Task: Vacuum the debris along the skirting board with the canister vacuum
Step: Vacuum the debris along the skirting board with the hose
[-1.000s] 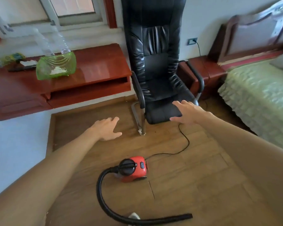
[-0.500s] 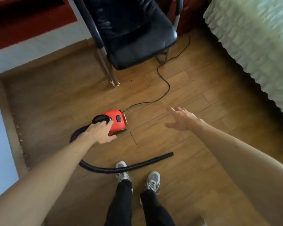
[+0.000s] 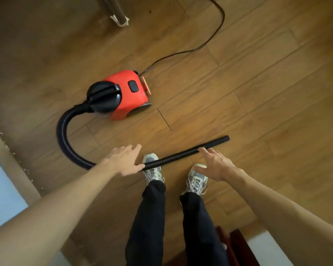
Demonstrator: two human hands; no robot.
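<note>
Now the left hand [image 3: 123, 163] has left the glossy red canister vacuum [image 3: 127, 93] sitting beyond its fingertips, fingers straight above the ribbed black hose [image 3: 177, 155]. The right hand [image 3: 217, 167] is splayed beside it. White debris [image 3: 28, 170] flecks the skirting board [image 3: 10, 166], well left.

The floor [image 3: 258, 93] is brown wood plank. A red canister vacuum [image 3: 127, 95] sits on it, its black hose [image 3: 65, 135] curving left and then running across the boards. A thin black cord [image 3: 200, 47] trails away from the vacuum. A chair leg [image 3: 119, 18] stands at the top. Two grey shoes [image 3: 197, 179] stand by the hose. Pale debris [image 3: 27, 170] lies scattered along the skirting board [image 3: 12, 162].
</note>
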